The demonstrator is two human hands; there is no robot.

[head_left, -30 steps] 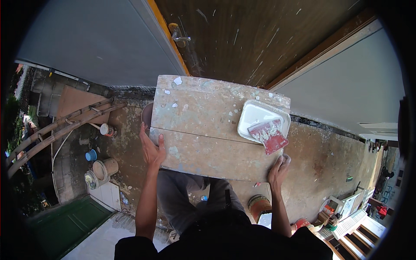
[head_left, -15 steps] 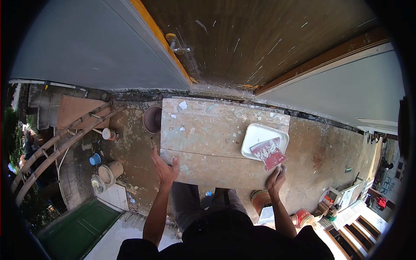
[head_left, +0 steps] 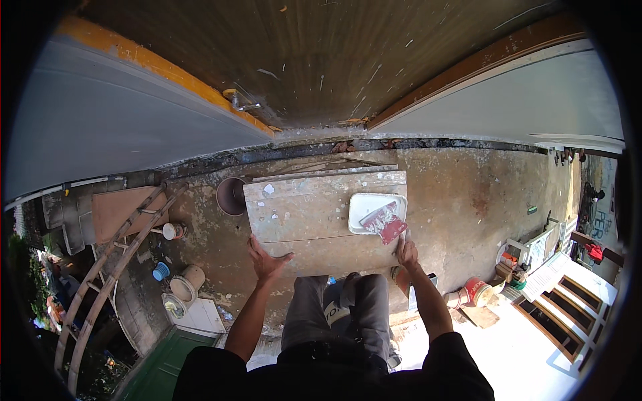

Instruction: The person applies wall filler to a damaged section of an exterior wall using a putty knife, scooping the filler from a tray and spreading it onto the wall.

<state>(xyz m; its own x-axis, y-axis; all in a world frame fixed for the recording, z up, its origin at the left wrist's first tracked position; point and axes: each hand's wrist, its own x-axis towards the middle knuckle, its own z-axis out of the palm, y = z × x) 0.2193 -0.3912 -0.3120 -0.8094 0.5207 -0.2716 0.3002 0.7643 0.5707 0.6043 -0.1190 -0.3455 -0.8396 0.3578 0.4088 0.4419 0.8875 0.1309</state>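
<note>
A worn wooden table, its planks splashed with paint, lies before me, and both hands are at its near corners. My left hand is on the left corner, fingers along the side edge and thumb stretched along the near edge. On the right corner my right hand is closed around the edge, its fingertips partly hidden. A white tray rests on the table's right side. Across it lies a wide red scraper smeared with white paste, its near end close to my right hand.
A brown bucket stands by the table's left end. Further left are a bamboo ladder, a paint pail and a blue cup. A wooden door and grey walls rise ahead. A red-and-white bucket is at right.
The table looks smaller and lower in view, its right end shifted left, with tray and scraper still on it. My hands have moved with it, and the view has shifted.
</note>
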